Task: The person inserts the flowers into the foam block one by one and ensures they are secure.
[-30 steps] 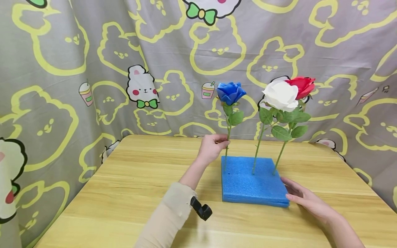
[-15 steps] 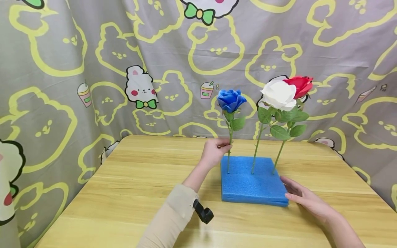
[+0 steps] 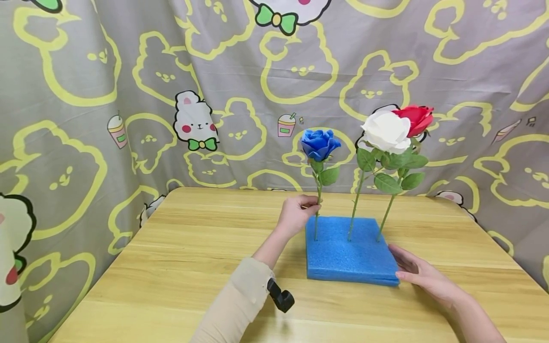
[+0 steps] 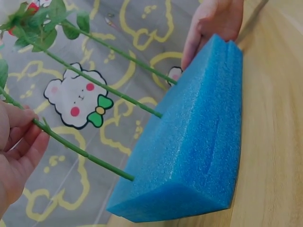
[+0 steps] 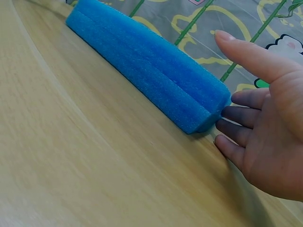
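My left hand (image 3: 296, 214) pinches the green stem of a blue artificial rose (image 3: 320, 144) between thumb and fingers. The stem's lower end stands in the back left part of a blue foam block (image 3: 351, 259). In the left wrist view that stem (image 4: 85, 153) enters the foam's top face. A white rose (image 3: 387, 132) and a red rose (image 3: 416, 120) stand in the same block, the white one partly covering the red. At the block's right side is my right hand (image 3: 429, 278), its fingers extended and the fingertips right at the foam's edge.
The block lies on a wooden table (image 3: 180, 257), toward its right side. A patterned curtain (image 3: 240, 71) hangs behind the table and along the left. A black clip-like mount (image 3: 280, 295) sticks out from my left sleeve (image 3: 240, 300).
The blue rose has come down and slightly right, its stem end now in the foam. My left hand has lowered with it. The right hand stays at the block's side.
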